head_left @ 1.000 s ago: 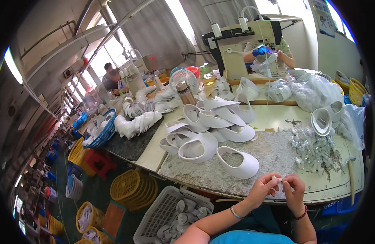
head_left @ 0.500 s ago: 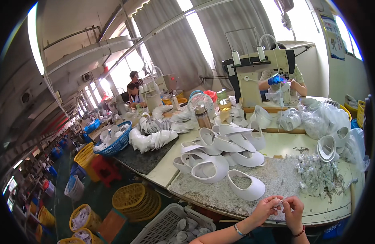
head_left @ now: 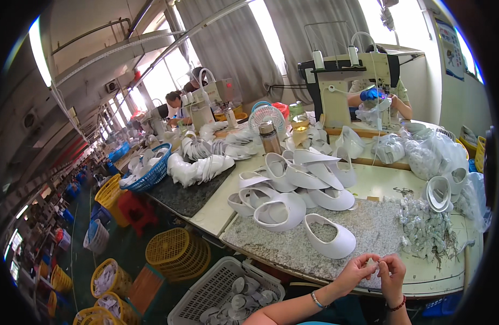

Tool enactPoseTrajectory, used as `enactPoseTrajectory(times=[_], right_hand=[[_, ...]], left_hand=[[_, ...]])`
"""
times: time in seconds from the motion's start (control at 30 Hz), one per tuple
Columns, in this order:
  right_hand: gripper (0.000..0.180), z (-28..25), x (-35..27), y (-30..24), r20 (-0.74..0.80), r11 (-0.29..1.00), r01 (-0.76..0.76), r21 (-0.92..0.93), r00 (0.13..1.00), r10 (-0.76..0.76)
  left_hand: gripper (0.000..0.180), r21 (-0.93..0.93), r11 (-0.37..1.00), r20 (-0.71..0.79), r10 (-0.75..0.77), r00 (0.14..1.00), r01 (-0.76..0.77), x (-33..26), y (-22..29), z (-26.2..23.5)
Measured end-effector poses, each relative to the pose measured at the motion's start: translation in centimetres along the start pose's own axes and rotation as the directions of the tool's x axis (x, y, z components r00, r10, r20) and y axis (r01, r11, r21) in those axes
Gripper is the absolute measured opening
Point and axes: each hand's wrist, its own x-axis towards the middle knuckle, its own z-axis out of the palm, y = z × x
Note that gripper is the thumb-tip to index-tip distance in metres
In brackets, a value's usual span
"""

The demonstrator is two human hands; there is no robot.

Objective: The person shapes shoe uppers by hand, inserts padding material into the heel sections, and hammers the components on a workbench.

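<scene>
Because small pale piece (head_left: 373,264) is mostly hidden in my pinch, material cannot be told; I judge it light, fiddly, easily dropped. Best hold: light pinch at edges, no hard squeeze in case it is fragile. Grip: left hand (head_left: 359,272) and right hand (head_left: 393,274) both pinched on it, nearly meeting. Position: above near edge of table (head_left: 393,180), right of nearest white shoe upper (head_left: 338,246). Versus one second ago: my view has swung, piece shows less, hands pinch as before; upper unmoved on speckled slab (head_left: 276,245).
</scene>
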Motion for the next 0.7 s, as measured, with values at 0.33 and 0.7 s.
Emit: enactPoseTrajectory(times=[0.33, 0.7], right_hand=[[0.012, -0.7, -1.0, 0.3, -0.032, 0.995, -0.096, -0.032, 0.995, 0.095], [0.011, -0.4, -0.8, 0.4, -0.023, 0.998, -0.062, -0.012, 0.998, 0.062]], left_hand=[[0.030, 0.040, 0.999, -0.002, -0.004, 1.000, 0.004, -0.9, 0.3, 0.8], [0.039, 0.019, 0.996, -0.026, 0.084, 0.996, -0.084, -0.5, 0.3, 1.3]])
